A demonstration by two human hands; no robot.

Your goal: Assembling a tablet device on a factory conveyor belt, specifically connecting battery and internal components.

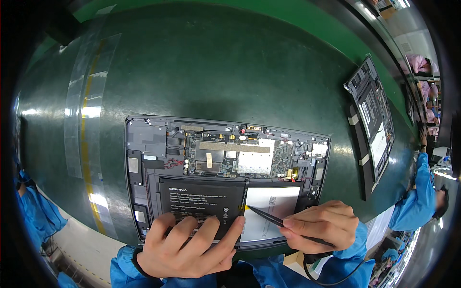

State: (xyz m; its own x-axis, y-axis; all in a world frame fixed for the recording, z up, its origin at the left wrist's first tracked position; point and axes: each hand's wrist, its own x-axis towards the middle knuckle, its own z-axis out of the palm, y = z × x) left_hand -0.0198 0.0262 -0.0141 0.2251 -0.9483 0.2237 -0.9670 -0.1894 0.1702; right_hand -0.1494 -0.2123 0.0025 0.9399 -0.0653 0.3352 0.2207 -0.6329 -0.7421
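An open device chassis [314, 194], with its circuit board [206, 167] exposed, lies in front of me. My left hand [192, 245] rests on the black battery [201, 191], fingers bent and apart; its index fingertip touches the battery's right edge beside a narrow dark strip. In my right hand [326, 225] is a pair of black tweezers [264, 215], pinched between thumb and fingers. Their tips reach a small yellow spot by that strip, at the left edge of a silver-white panel [283, 197]. My left hand covers the battery's lower part.
The green work table [216, 67] extends beyond the chassis. At right a second opened device [372, 115] leans at an angle on a dark bar [357, 144]. Clear tape over a yellow line [89, 120] crosses the table at left. People in blue sleeves [413, 192] are at right.
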